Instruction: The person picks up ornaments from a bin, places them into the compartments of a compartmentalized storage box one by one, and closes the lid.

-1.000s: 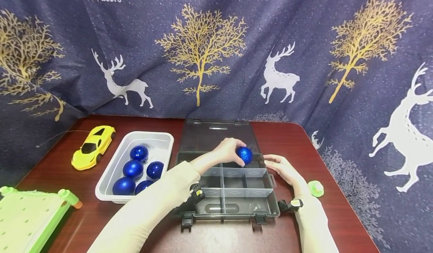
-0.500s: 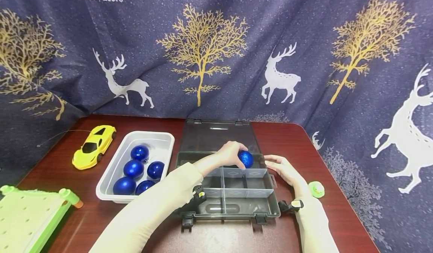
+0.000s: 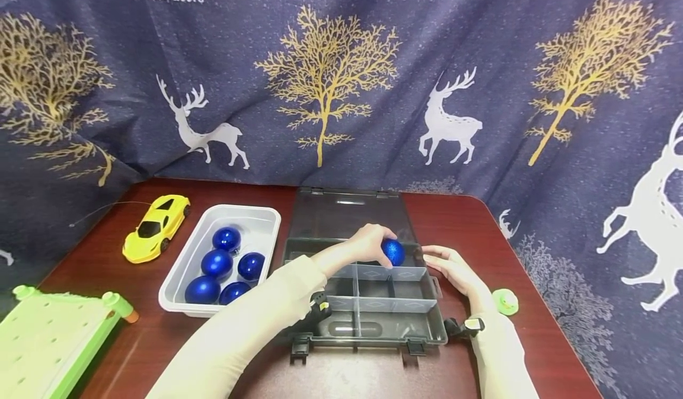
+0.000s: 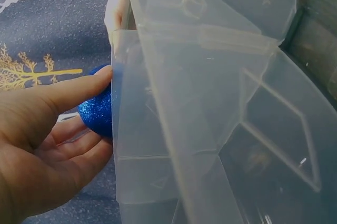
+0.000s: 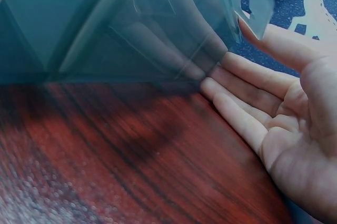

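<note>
Near right edge of case (image 3: 395, 328), left hand (image 3: 372, 245) around blue ball (image 3: 393, 252), right hand (image 3: 453, 270) straight-fingered

Ball (image 3: 393, 252) in fingers of left hand (image 3: 370, 245) is glittery blue. Case (image 3: 349, 215) beneath them: smoky grey; dividers (image 3: 393, 303) diamond-patterned. Table (image 3: 453, 216) under fingers of right hand (image 3: 452, 270): red-brown, dark-streaked. Cloth (image 3: 392, 171) behind: navy, gold trees (image 3: 323, 102), white deer (image 3: 450, 127).

1. There's room on the dark red wooden counter (image 3: 453, 221) right of the lid (image 3: 349, 212) of the grey see-through plastic box (image 3: 400, 322).
2. The right hand (image 3: 453, 270) blocks the box's right side.
3. The left hand (image 3: 370, 242) and glittery blue ball (image 3: 393, 252) block the box's back right part.
4. The cream left sleeve (image 3: 256, 322) crosses its left side.
5. Thin clear plastic walls (image 3: 397, 305) stand inside.
</note>
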Motion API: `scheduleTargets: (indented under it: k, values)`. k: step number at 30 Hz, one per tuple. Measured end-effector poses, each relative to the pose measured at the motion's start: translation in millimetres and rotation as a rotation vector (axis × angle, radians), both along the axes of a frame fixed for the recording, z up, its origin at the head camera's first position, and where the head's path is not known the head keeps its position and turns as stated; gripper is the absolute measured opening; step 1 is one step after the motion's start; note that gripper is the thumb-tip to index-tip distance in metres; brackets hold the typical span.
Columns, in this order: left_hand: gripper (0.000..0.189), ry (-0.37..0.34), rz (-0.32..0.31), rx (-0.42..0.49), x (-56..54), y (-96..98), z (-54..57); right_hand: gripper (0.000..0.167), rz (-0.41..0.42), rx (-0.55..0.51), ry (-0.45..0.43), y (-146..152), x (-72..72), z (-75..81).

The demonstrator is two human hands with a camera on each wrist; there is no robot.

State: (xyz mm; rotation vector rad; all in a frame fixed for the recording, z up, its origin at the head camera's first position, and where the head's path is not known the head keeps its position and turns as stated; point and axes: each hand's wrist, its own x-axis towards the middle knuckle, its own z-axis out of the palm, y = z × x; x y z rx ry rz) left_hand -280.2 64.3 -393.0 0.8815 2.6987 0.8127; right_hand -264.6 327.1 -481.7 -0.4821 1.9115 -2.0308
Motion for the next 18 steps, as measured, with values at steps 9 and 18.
scheduleTargets:
  k: [9,18]
  values:
    - [0.064,-0.038,-0.012,0.007,2.5,-4.3,3.1,0.027,0.025,-0.03,0.005,0,-1.7,-1.3]
    - [0.05,-0.045,-0.02,0.059,2.4,-36.6,33.0,0.028,0.003,-0.023,-0.001,0,0.7,-1.0]
